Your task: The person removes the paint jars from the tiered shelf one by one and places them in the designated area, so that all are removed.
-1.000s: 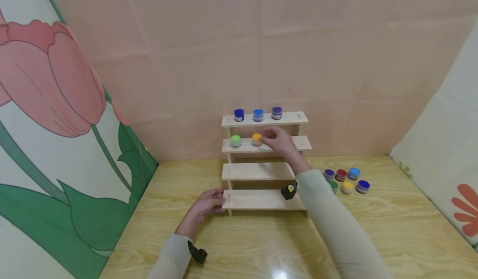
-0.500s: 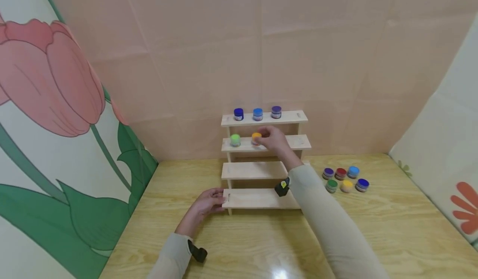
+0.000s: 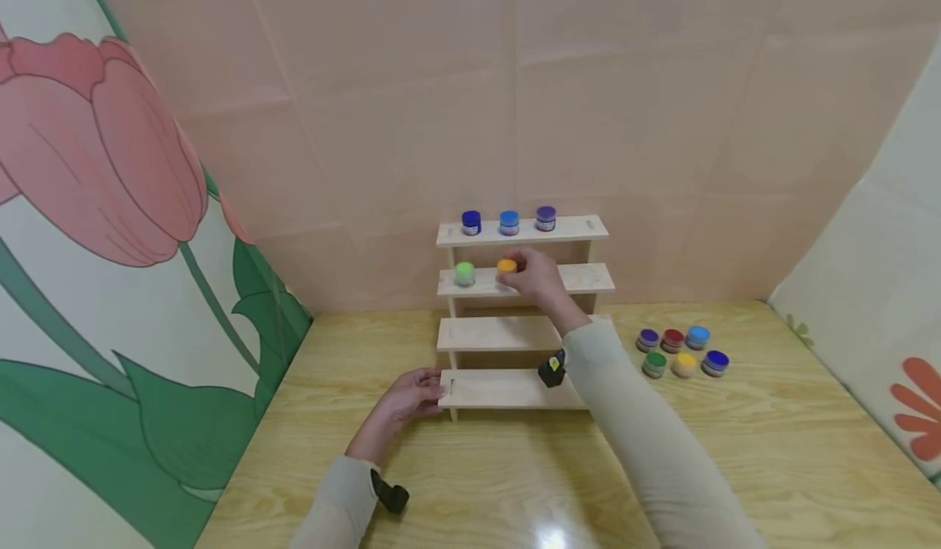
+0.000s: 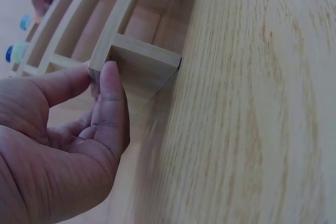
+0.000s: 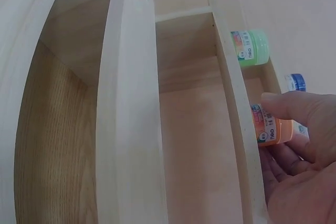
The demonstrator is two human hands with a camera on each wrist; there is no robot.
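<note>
right grip (image 3: 538,278) pinching orange jar (image 5: 269,129), arm (image 3: 650,430) stretched forward, left grip (image 3: 408,396) pinching bottom shelf (image 3: 496,390) at its end

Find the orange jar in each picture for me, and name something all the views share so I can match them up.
Head: the orange jar is near the centre, at the second shelf from the top, in the right hand.
Left wrist: not visible.
Right wrist: towards the right edge, below the light green jar, pinched by the right hand.
Shared landmark: the wooden rack.
</note>
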